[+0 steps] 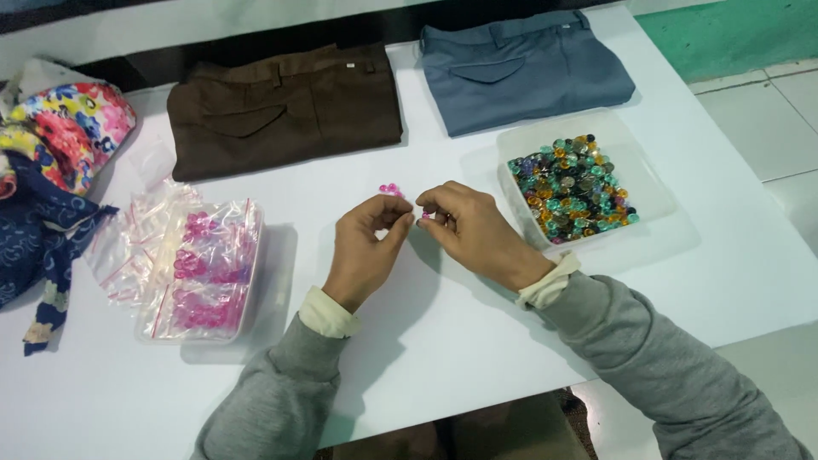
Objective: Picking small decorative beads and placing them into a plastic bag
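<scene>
My left hand point(366, 247) and my right hand point(473, 230) meet over the middle of the white table point(477, 341), fingertips pinched together. A small pink bead point(425, 216) shows between my right fingertips. What my left fingers pinch is hidden. Two or three pink beads point(390, 189) lie on the table just beyond my hands. To the right stands a clear plastic tub point(648, 183) holding several mixed beads point(571, 189) in teal, amber and grey.
At the left, a clear container point(204, 273) holds small zip bags of pink beads, with loose bags point(128, 243) beside it. Folded brown trousers point(285, 106) and folded blue-grey trousers point(524, 68) lie at the back. Floral and navy cloth point(51, 162) sits at the left edge.
</scene>
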